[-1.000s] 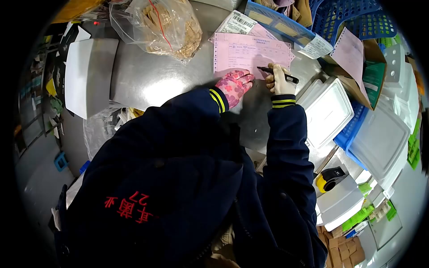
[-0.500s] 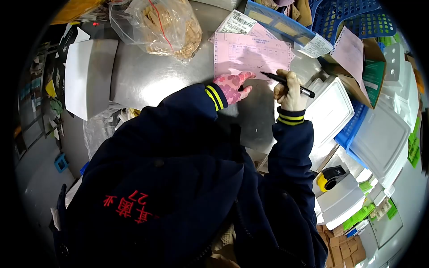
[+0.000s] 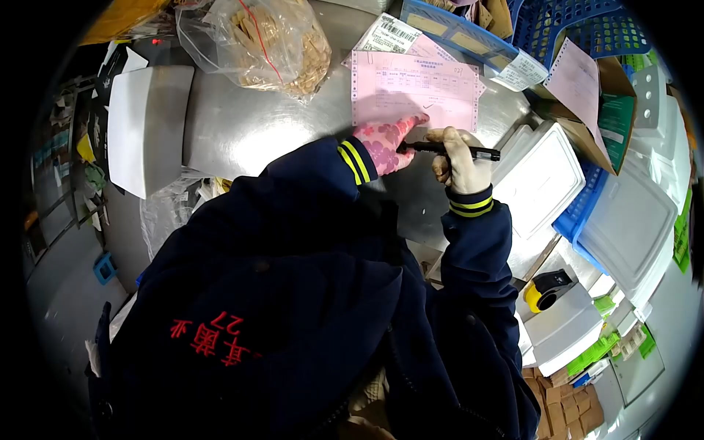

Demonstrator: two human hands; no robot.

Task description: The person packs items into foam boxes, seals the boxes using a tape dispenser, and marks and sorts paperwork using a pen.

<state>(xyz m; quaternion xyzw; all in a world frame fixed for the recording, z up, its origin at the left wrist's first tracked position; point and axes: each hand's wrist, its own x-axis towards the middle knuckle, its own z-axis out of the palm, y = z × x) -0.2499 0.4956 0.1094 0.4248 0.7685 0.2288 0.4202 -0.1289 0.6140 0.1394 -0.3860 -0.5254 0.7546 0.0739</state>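
My right hand, in a pale glove, grips a black marker that lies nearly level and points left. The marker's front end meets my left hand, which wears a pink flowered glove. Between the left thumb and fingers a small dark piece shows, which looks like the marker's cap; the fingers partly hide it. My left index finger stretches onto the lower edge of a pink printed form. A handwritten tick and a number stand on this form. Another pink sheet and a white barcode label lie partly under it.
On the metal table sit a clear bag of brown pieces and a white box. A blue bin stands behind the form. White lidded containers, an open carton and a tape dispenser are at the right.
My right hand has moved slightly left and down, turning the marker level. Its tip has gone from above the form's edge to between my left fingers.
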